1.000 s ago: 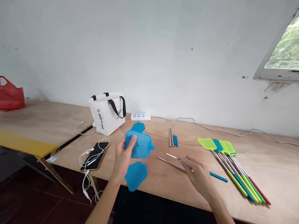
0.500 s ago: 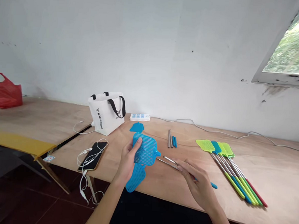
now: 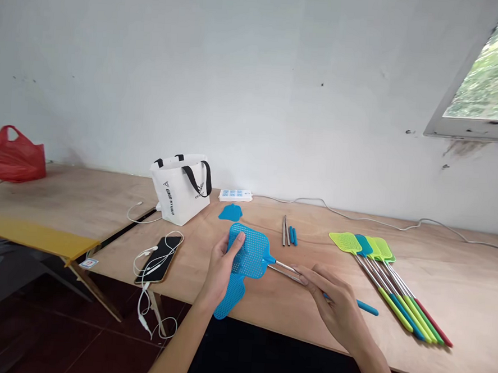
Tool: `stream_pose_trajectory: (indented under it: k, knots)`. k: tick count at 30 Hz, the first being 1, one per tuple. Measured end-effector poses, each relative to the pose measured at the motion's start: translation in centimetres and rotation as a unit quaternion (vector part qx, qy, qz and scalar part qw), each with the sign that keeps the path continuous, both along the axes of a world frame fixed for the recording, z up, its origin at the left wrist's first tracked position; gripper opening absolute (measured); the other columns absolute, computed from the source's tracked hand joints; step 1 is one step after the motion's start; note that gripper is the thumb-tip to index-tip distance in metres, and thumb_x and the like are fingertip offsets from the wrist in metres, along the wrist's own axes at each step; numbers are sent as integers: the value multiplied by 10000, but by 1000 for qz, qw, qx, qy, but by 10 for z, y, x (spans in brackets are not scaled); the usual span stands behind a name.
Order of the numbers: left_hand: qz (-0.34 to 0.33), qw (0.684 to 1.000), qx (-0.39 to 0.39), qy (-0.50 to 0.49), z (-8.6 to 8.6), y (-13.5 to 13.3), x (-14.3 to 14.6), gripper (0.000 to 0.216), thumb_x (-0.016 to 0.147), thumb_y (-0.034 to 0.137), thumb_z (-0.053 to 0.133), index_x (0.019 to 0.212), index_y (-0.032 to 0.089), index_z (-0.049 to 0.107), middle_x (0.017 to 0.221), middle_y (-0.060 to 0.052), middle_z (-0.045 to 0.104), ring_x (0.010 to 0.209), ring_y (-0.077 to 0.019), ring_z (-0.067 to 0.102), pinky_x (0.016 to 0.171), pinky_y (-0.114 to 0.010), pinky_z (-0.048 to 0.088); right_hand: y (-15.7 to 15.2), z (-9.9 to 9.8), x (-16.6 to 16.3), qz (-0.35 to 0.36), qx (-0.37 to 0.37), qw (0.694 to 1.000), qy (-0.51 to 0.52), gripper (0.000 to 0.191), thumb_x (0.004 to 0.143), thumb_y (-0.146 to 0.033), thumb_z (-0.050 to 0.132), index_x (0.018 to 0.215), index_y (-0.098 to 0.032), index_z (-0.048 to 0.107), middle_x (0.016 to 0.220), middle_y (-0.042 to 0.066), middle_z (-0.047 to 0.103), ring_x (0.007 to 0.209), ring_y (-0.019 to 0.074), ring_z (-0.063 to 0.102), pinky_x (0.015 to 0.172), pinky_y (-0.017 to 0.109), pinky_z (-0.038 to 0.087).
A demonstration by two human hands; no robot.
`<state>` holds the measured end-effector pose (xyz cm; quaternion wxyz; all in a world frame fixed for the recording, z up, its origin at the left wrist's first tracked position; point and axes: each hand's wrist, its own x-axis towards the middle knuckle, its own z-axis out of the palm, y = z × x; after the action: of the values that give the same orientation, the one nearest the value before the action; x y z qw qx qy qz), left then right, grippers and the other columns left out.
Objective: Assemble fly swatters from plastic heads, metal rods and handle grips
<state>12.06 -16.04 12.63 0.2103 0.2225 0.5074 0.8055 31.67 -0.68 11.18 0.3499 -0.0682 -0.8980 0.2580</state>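
My left hand (image 3: 220,272) grips a blue mesh fly swatter head (image 3: 253,253), thumb on its front. Closed around a thin metal rod (image 3: 284,266) is my right hand (image 3: 333,304); the rod's tip meets the head's neck, though how deep it sits I cannot tell. Below, a second blue swatter head (image 3: 230,299) lies at the table edge, partly covered. Another metal rod (image 3: 283,273) runs under my right fingers, and a blue handle (image 3: 367,308) shows beyond that hand. Farther back are another blue head (image 3: 230,212), loose metal rods (image 3: 286,232) and blue grips (image 3: 292,236).
Several swatters (image 3: 388,290) with green, blue and red handles lie fanned on the right. A white bag (image 3: 179,190), a power strip (image 3: 235,195) and a phone (image 3: 160,260) with white earphones stand or lie leftward. A red bag (image 3: 16,158) is far left.
The gap between the rod and the blue head's neck has closed; they now meet in line. The whole view has shifted slightly, with things appearing farther right.
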Motion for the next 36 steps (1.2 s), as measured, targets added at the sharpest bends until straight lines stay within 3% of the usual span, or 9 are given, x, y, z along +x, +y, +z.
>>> stream_pose_trajectory:
  k: [7,12,15,21,27,31,36]
  knots:
    - [45,996,-50,61,4,0,3,391,801,553,767,809,186,634,717,21,571,644,-125,524,608,-220,458,5,0,2,-37,134,990,-7,367,1070,-282,393,1272,-275,699,740,15,556,645,139,523,623,237,431]
    - [56,992,-61,91,9,0,6,421,789,575,760,741,188,600,680,26,540,613,-124,488,572,-223,415,6,-2,2,-63,159,985,-26,402,1078,-307,358,1251,-263,718,700,19,555,624,135,535,586,224,410]
    - [67,986,-74,135,10,0,9,453,797,575,752,680,195,536,632,44,464,579,-115,433,545,-220,380,8,-3,1,-56,126,989,-43,404,1073,-361,370,1213,-263,736,678,15,565,592,140,554,552,234,403]
    - [71,972,-84,206,7,-6,10,428,871,545,686,693,208,493,638,43,418,588,-121,405,536,-223,356,8,4,1,-3,-27,997,-78,369,1047,-423,430,1141,-268,752,749,21,685,660,171,637,591,254,470]
    - [58,956,-74,278,-1,-10,12,439,883,506,679,638,211,466,590,41,391,549,-122,379,531,-240,334,3,10,1,56,-82,987,-128,386,1049,-457,421,1159,-266,738,855,24,743,737,179,665,618,256,488]
    - [55,970,-81,223,3,-6,12,438,875,514,688,654,210,464,616,42,386,579,-125,384,540,-231,338,-2,6,-1,11,-27,993,-113,382,1049,-472,420,1097,-265,738,797,32,726,665,172,648,581,253,455]
    - [45,979,-89,180,4,2,14,404,866,534,695,705,204,527,669,35,449,628,-130,425,585,-226,377,-5,-6,-5,-61,115,990,-62,401,1076,-439,368,1070,-258,726,716,33,678,610,154,625,572,240,381]
